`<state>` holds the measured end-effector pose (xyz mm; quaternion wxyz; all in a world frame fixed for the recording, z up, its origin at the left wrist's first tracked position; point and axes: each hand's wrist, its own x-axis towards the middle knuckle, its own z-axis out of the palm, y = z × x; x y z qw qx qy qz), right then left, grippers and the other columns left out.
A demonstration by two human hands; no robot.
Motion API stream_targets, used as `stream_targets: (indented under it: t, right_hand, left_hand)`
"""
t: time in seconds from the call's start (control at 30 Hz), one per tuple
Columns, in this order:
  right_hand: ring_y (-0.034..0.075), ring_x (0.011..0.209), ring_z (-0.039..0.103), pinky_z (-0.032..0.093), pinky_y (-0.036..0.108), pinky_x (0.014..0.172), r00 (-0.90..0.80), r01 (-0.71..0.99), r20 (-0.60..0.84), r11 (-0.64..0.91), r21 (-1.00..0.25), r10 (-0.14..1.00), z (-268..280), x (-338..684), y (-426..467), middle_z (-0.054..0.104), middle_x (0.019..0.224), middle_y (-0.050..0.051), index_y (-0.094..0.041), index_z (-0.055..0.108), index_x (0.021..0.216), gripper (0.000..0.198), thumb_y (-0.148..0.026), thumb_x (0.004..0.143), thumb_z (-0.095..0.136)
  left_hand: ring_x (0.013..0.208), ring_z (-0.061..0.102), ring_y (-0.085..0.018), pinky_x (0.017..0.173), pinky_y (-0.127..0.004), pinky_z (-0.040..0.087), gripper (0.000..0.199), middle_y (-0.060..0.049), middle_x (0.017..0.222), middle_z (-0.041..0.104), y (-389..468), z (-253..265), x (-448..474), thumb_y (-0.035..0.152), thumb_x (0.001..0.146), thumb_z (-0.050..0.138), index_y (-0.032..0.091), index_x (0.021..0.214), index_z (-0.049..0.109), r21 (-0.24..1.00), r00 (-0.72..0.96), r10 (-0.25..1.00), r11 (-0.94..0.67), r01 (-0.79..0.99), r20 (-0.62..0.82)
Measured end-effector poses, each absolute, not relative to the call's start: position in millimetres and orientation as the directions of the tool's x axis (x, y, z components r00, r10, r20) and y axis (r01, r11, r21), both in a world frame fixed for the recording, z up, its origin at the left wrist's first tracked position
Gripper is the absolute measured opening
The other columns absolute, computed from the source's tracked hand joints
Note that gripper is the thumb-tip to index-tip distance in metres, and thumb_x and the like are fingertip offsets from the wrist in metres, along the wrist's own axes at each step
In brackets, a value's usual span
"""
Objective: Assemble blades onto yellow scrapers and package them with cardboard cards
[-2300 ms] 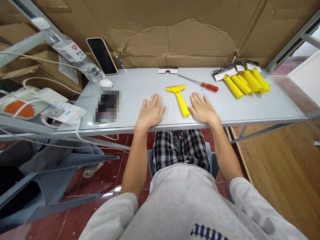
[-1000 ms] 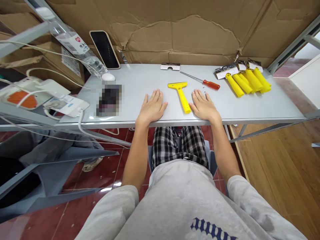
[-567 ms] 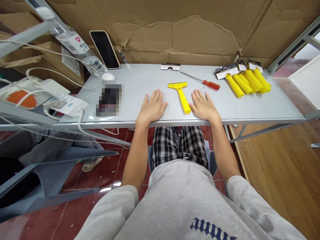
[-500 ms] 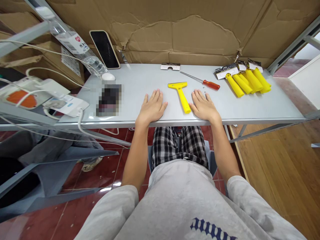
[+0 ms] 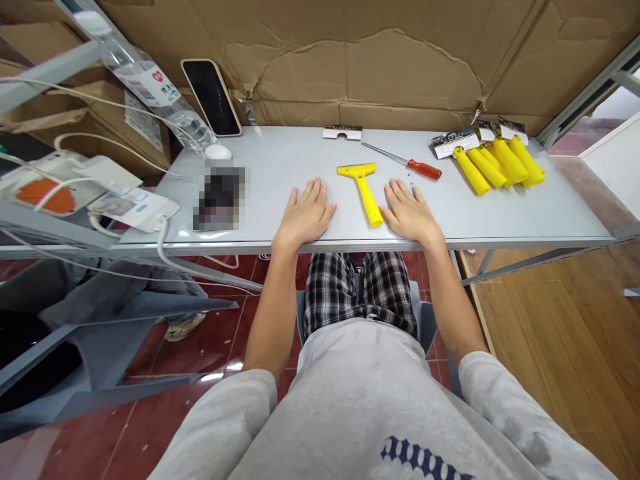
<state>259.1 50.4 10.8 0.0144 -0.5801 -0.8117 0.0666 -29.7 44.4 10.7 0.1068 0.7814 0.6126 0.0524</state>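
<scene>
My left hand point(image 5: 307, 212) lies flat, palm down, on the grey tabletop point(image 5: 280, 153), its fingers stretched out and holding nothing. My right hand point(image 5: 407, 212) rests the same way, open and flat. Between the two hands lies a yellow scraper point(image 5: 367, 193), its wide head pointing away from me; the handle end is close to my right thumb. Beyond my right fingers is a screwdriver point(image 5: 423, 169) with a red handle, and a few tiny screws point(image 5: 411, 183) lie near it. A small black-and-white card sleeve point(image 5: 342, 133) sits at the back.
Several yellow scrapers with card sleeves point(image 5: 500, 163) are grouped at the right. On the left are a pixelated dark object point(image 5: 219, 200), a phone point(image 5: 213, 97) leaning on the cardboard, a water bottle point(image 5: 155, 87) and a power strip point(image 5: 133, 203) with white cables. A person's shoe point(image 5: 185, 327) shows below left.
</scene>
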Motion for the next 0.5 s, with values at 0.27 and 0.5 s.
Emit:
stream_targets:
  t: [0.27, 0.5]
  right_hand:
    - [0.031, 0.187, 0.012, 0.012, 0.065, 0.156, -0.322, 0.942, -0.073, 0.312, -0.123, 0.944, 14, 258, 49, 0.010, 0.195, 0.014, -0.006, 0.026, 0.187, 0.088, -0.057, 0.116, 0.017]
    - [0.033, 0.178, 0.038, 0.034, 0.060, 0.150, -0.399, 0.905, -0.020, 0.390, -0.170, 0.917, 33, 272, 50, 0.039, 0.187, 0.011, -0.014, 0.056, 0.173, 0.072, -0.052, 0.114, 0.039]
  left_hand:
    - [0.186, 0.014, -0.034, 0.151, -0.061, 0.006, 0.081, -0.017, 0.198, 0.016, 46, 7, -32, 0.051, 0.119, 0.024, 0.010, 0.190, 0.022, 0.253, 0.251, 0.968, -0.236, 0.938, -0.025]
    - [0.186, 0.015, -0.034, 0.151, -0.061, 0.008, 0.081, -0.020, 0.197, 0.018, 44, 11, -30, 0.049, 0.119, 0.023, 0.005, 0.187, 0.026, 0.211, 0.248, 0.968, -0.234, 0.949, -0.041]
